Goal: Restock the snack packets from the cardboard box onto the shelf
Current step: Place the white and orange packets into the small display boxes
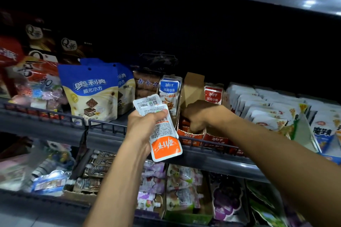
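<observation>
Seen from the head camera, a person restocking a dim shop shelf point(217, 160) works both hands at the middle tier. The left hand point(145, 125) grips a small sheaf of snack packets point(162, 134), thumb curled over their printed backs; two packets can be told apart, the front one turned with its orange end down, and more may hide behind. The right hand point(201, 116) is sunk, fingers bent downward, into an orange display carton point(190, 135) on the shelf; whether it pinches a packet there cannot be told, since the fingertips are hidden among the packs. The step in hand looks to be seating stock in that carton, with the held sheaf waiting its turn; the next move probably calls for passing one packet across to the right hand and slotting it upright in the carton. Two blue wafer pouches point(90, 92) stand at left, one blue-labelled fish-snack pack point(168, 92) faces out beside the raised carton flap point(191, 88), and one red-labelled pack point(213, 94) beyond it. The supply box itself is not in view.
</observation>
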`<act>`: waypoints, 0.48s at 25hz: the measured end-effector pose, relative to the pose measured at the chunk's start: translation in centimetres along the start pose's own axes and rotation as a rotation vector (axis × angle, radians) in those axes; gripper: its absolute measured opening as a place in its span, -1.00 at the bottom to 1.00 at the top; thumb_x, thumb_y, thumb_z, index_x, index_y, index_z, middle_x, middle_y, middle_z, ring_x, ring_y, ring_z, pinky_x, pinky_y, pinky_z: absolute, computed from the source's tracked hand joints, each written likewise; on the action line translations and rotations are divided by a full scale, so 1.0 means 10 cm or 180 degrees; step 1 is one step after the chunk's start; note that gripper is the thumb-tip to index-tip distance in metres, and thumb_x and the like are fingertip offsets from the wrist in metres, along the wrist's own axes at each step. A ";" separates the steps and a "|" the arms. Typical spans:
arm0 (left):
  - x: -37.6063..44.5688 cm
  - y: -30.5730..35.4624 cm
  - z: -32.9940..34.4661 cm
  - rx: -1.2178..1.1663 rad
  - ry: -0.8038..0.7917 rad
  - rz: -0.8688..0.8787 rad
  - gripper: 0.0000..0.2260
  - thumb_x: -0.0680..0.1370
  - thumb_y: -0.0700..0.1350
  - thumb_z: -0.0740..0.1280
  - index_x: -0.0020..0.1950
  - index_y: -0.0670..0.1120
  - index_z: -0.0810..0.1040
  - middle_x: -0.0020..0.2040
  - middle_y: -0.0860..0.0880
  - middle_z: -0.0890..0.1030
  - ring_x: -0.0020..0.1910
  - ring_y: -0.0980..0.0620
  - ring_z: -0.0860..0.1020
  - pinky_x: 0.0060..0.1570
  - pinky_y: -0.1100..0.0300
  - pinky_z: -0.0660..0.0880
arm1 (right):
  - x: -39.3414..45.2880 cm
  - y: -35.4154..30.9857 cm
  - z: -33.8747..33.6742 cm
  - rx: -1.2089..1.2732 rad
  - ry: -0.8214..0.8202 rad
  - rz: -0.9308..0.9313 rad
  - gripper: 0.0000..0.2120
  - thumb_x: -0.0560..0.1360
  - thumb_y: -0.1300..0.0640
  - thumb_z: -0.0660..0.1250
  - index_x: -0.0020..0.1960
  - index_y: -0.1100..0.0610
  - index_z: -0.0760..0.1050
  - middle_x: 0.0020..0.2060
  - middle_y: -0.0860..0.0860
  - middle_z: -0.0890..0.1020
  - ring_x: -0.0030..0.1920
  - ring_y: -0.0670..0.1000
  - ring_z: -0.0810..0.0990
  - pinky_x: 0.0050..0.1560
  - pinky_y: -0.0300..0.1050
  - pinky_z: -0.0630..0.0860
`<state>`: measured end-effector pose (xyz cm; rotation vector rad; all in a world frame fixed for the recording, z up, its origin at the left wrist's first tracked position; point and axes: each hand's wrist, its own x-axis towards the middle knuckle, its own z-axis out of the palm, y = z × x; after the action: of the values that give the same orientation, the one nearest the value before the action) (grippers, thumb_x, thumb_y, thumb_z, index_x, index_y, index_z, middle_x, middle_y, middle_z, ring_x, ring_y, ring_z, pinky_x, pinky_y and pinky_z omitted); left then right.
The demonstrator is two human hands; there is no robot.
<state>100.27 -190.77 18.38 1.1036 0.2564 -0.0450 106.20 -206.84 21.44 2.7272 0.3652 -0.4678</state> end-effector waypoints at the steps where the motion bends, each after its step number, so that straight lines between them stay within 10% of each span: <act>1: 0.01 0.00 -0.01 -0.0004 0.0006 0.0007 -0.77 0.44 -0.33 0.49 0.05 -0.15 0.61 -0.13 -0.17 0.72 -0.26 -0.14 0.70 -0.27 0.00 0.65 | 0.03 -0.02 0.03 -0.0217 0.0226 -0.0076 -0.60 0.52 0.04 0.32 0.32 0.08 0.40 0.10 0.04 0.54 0.01 0.02 0.53 0.03 -0.13 0.51; 7: 0.02 0.01 -0.04 0.0003 0.0019 0.0039 -0.79 0.43 -0.33 0.50 0.01 -0.13 0.61 -0.12 -0.16 0.72 -0.24 -0.15 0.70 -0.23 -0.02 0.65 | 0.07 0.02 0.13 -0.0348 0.0722 -0.0198 -0.76 0.55 -0.03 0.23 0.12 0.09 0.49 -0.02 0.04 0.59 -0.11 0.03 0.52 0.01 -0.08 0.50; 12: -0.01 0.01 0.01 0.0018 -0.0067 0.0054 -0.79 0.44 -0.32 0.49 0.02 -0.13 0.61 -0.10 -0.17 0.72 -0.22 -0.16 0.70 -0.22 -0.02 0.66 | 0.08 0.16 -0.18 0.0027 0.1332 0.0092 -0.62 0.55 0.12 0.28 0.36 0.00 0.40 0.16 0.03 0.55 0.08 0.07 0.55 -0.02 -0.13 0.46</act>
<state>100.24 -190.80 18.48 1.1103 0.2280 -0.0423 107.87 -207.43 23.22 2.8219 0.4262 0.1165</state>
